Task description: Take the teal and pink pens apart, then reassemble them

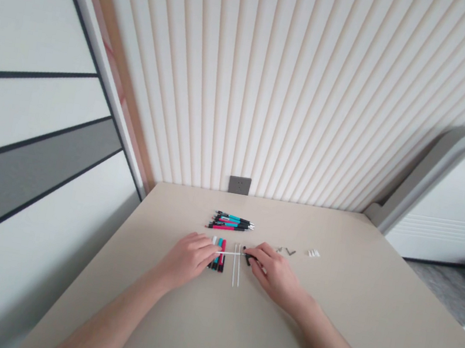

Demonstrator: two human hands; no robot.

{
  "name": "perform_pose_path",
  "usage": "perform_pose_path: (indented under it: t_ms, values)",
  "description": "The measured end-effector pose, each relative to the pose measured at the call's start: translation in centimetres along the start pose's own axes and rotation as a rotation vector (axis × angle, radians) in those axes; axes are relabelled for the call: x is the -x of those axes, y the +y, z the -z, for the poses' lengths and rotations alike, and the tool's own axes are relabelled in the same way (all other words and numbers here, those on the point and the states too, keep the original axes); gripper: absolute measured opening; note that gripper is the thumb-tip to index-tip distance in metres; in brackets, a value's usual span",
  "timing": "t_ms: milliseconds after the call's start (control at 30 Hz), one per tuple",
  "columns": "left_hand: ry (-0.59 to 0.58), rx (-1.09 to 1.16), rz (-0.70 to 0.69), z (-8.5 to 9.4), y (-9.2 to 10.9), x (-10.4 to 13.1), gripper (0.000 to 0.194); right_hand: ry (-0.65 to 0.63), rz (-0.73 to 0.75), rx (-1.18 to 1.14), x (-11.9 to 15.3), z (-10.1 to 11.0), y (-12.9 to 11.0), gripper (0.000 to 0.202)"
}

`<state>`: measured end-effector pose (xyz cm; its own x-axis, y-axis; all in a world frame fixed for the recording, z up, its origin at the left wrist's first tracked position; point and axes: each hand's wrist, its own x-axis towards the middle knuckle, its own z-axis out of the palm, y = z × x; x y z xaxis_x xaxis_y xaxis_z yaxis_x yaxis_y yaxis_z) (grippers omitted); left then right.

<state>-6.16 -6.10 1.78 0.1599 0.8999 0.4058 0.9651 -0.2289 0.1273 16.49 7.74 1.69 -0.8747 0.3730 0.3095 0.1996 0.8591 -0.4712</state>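
Your two bare forearms reach from the near edge of the view over a pale tabletop (188,333), shown with both hands at its middle. Your left hand (188,254) is closed, thumb and fingers pinching the left end of a thin white rod (229,253), which lies crosswise between the hands. Your right hand (274,271) grips a small black piece (247,258) at the rod's right end; whether the two are joined cannot be told. Beneath the held rod, two loose white rods (235,272) lie side by side, pointing away from you. Just beside your left fingertips are white, blue and red barrels (222,251) with black ends, partly hidden by the hand. Beyond them lies a cluster of pens (231,222), blue, red and black, set roughly crosswise. Past your right hand lie small metal clips (289,252), and farther right, small white pieces (314,253). A dark socket (239,185) is set in the ribbed white wall (248,81) behind the table.
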Motion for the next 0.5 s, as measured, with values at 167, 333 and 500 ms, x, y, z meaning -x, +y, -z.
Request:
perform_pose_path:
  t_ms: [167, 333, 500]
  values:
    - [0.002, 0.005, 0.012, -0.02, -0.02, 0.04, 0.025, 0.003, -0.008, 0.032, -0.03, 0.30, -0.27, 0.036]
    - [0.017, 0.019, 0.019, 0.10, 0.36, -0.07, 0.024, -0.002, -0.031, 0.042, 0.04, 0.18, -0.40, 0.034]
    - [0.017, 0.036, -0.006, 0.06, 0.90, -0.29, 0.026, 0.007, -0.065, 0.028, -0.02, -0.06, -0.23, 0.030]
